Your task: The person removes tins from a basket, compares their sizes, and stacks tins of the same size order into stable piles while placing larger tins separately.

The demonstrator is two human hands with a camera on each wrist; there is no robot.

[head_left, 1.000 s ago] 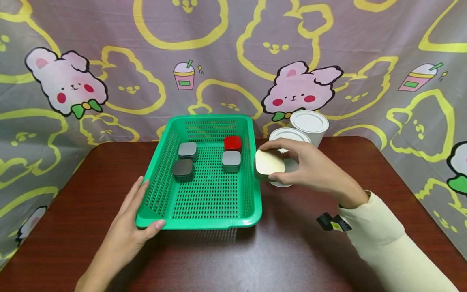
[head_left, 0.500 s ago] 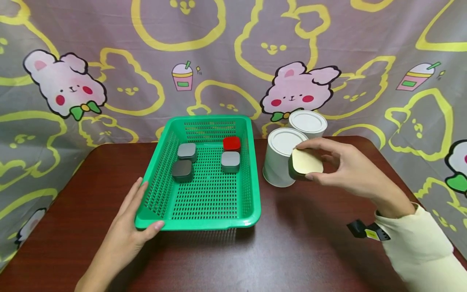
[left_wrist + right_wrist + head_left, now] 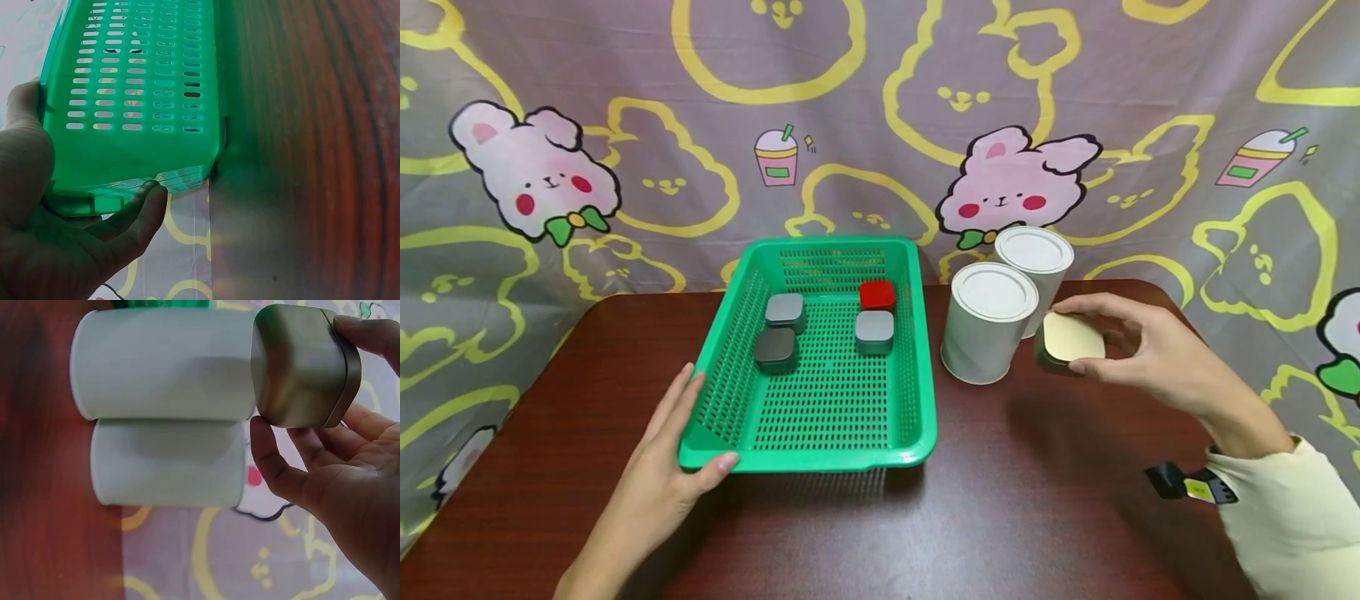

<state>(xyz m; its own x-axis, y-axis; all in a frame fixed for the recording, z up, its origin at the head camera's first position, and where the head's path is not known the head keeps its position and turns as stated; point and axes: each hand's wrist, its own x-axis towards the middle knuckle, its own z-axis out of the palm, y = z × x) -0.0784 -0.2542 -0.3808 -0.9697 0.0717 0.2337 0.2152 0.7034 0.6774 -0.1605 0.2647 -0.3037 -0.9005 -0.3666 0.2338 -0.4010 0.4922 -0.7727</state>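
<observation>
My right hand (image 3: pixel 1138 346) pinches a small square gold tin (image 3: pixel 1072 337) with a pale lid, thumb on one side and fingers on the other. In the right wrist view the tin (image 3: pixel 306 367) is lifted above the table, close by the two cans. The left hand (image 3: pixel 664 454) grips the near left corner of a green plastic basket (image 3: pixel 805 460), its thumb over the rim. From the left wrist, its fingers (image 3: pixel 140 219) lie against the outside of the basket's perforated wall (image 3: pixel 125 147). Inside stand two silver tins (image 3: pixel 786 310), a dark grey tin (image 3: pixel 777 347) and a red tin (image 3: pixel 877 293).
Two white cylindrical cans (image 3: pixel 988 321) with lids stand right of the basket, one behind the other. A brown wooden table (image 3: pixel 1000 517) lies under everything. A patterned cloth (image 3: pixel 865 100) hangs at the back and sides.
My right hand has carried the gold tin rightward, from beside the basket's right rim to past the cans, uncovering the front can. The left hand and basket have stayed in place.
</observation>
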